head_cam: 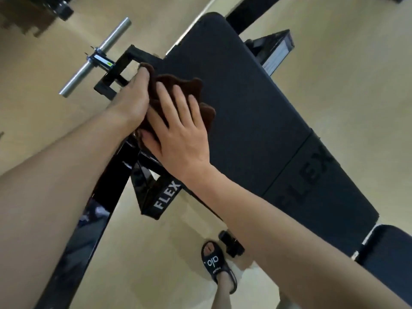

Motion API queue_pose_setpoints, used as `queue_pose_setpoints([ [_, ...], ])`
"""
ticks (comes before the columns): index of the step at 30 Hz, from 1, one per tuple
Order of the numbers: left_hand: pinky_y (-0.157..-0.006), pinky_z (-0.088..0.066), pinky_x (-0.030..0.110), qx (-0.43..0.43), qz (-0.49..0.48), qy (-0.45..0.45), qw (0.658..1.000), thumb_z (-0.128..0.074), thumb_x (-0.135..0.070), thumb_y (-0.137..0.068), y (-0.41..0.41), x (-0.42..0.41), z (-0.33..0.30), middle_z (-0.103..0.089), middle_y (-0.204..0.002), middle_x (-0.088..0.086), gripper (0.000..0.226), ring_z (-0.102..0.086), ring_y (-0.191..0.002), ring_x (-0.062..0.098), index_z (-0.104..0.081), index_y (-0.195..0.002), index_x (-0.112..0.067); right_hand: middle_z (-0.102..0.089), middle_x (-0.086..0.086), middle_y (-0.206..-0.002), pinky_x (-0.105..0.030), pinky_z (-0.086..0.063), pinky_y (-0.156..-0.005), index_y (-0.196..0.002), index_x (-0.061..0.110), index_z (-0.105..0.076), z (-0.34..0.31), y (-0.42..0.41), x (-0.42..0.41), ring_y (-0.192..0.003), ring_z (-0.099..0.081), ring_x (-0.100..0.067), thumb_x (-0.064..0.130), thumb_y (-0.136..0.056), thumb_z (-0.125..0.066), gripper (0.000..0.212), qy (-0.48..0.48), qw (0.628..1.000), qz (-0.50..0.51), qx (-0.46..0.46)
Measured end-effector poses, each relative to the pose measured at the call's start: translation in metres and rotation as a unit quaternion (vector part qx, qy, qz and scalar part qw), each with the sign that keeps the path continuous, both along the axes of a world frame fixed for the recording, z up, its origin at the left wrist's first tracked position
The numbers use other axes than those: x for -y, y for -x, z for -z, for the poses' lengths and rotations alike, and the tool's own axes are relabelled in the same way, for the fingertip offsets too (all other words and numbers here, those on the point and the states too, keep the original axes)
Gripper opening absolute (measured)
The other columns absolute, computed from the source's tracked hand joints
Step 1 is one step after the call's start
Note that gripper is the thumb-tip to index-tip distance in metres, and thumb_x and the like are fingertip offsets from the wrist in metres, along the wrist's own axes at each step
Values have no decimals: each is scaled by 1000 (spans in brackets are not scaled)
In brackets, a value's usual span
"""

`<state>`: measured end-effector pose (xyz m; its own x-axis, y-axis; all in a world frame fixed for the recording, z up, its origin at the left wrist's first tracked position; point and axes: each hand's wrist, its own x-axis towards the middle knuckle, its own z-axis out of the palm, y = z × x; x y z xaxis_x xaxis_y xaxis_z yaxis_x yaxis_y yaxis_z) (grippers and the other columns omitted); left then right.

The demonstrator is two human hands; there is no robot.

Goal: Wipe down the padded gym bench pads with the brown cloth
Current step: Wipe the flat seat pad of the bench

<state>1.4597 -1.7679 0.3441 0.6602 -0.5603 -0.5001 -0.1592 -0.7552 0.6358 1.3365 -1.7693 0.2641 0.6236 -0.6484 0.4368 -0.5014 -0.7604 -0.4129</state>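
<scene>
Nearest you, your right foot in a black sandal point(217, 267) stands on the pale floor point(138, 264) beside the bench frame point(160, 198), glossy black and marked FLEX. Just past it your two hands work the brown cloth point(178, 90), which lies bunched at the left edge of the long back pad point(249, 103).

Your right hand point(178, 130) lies flat on the cloth, fingers straight and spread, pressing it into the pad. Your left hand point(133, 97) sits at the cloth's left side over the pad's edge; its fingers seem tucked around the fabric, though they are mostly hidden, so you cannot be sure of the hold.

Expect the cloth to be light, soft and limp: it probably folds and rides up unless you keep a broad palm on it, so press from the middle and not from a corner. The pad looks firm with some give, its matte black cover likely slightly grippy.

The surface runs on to a seam, a shorter section stamped FLEX, then a separate seat pad point(388, 248) at the lower right. Farther off, a steel peg point(95, 55) sticks out of the frame, with more dark equipment point(270, 52) beyond the pad's far end.
</scene>
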Motion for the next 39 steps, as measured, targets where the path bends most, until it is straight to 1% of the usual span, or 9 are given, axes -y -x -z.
queue_pose_setpoints([
  [2, -112, -37, 47, 131, 53, -49, 989, -19, -60, -100, 4, 1, 8, -59, -139, 11, 65, -52, -130, 32, -54, -140, -23, -52, -13, -156, -54, -28, -124, -139, 25, -66, 11, 9, 3, -147, -44, -38, 44, -106, -52, 41, 34, 999, -7, 9],
  [4, -124, -18, 48, 279, 142, -85, 946, -23, -53, -106, 19, -6, 12, -33, -162, 18, 65, -28, -151, 35, -28, -159, -14, -52, -14, -155, -55, -32, -122, -142, 29, -64, 28, 37, -6, -146, -45, -38, 39, -107, -54, 38, 58, 998, -13, -1],
  [8, -128, -1, 45, 329, 188, -80, 922, -27, -56, -106, 49, -14, 20, -1, -171, 18, 79, -1, -158, 32, 4, -163, -10, -53, -18, -153, -56, -34, -123, -149, 32, -56, 79, 145, -29, -147, -44, -38, 36, -108, -58, 42, 54, 996, 9, -72],
  [12, -127, -6, 51, 424, 185, -87, 882, -31, -59, -102, 52, -13, 38, -7, -166, 26, 88, -8, -154, 42, 6, -161, -3, -42, -16, -162, -58, -25, -126, -156, 26, -47, 83, 163, -38, -154, -31, -38, 38, -112, -42, 45, -37, 991, 61, -113],
  [18, -127, -5, 55, 489, 190, -94, 846, -32, -56, -103, 58, -14, 41, -9, -165, 31, 86, -8, -154, 45, 1, -160, 1, -31, -10, -168, -52, -10, -131, -158, 27, -42, 28, 87, 4, -159, -19, -32, 39, -112, -35, 49, -122, 984, 128, -32],
  [24, -128, 0, 51, 542, 438, -31, 716, -37, -41, -104, 87, -5, 53, -4, -170, 19, 73, -3, -158, 34, -5, -163, -11, -32, -7, -168, -53, -19, -129, -158, 28, -44, 73, 162, -33, -160, -18, -26, 38, -113, -28, 49, -170, 965, 202, -8],
  [29, -127, -6, 54, 539, 382, -37, 750, -38, -38, -101, 111, 5, 68, -9, -169, 18, 69, -7, -157, 36, -16, -161, -11, -38, -8, -166, -51, -19, -129, -156, 26, -47, 70, 143, -25, -158, -26, -27, 38, -112, -25, 51, -190, 933, 305, -12],
  [36, -127, -9, 54, 551, 371, -38, 747, -43, -39, -99, 114, 6, 72, -14, -169, 17, 70, -9, -157, 35, -22, -160, -12, -49, -7, -159, -47, -21, -129, -154, 23, -50, 54, 125, 121, -152, -37, -27, 35, -109, -33, 49, -148, 939, 308, 28],
  [39, -127, -9, 55, 553, 366, -32, 748, -44, -38, -98, 113, 6, 72, -16, -168, 18, 69, -10, -157, 36, -24, -159, -11, -45, -7, -161, -48, -22, -128, -154, 23, -49, 54, 123, 86, -154, -32, -26, 33, -110, -34, 48, -167, 923, 343, 51],
])
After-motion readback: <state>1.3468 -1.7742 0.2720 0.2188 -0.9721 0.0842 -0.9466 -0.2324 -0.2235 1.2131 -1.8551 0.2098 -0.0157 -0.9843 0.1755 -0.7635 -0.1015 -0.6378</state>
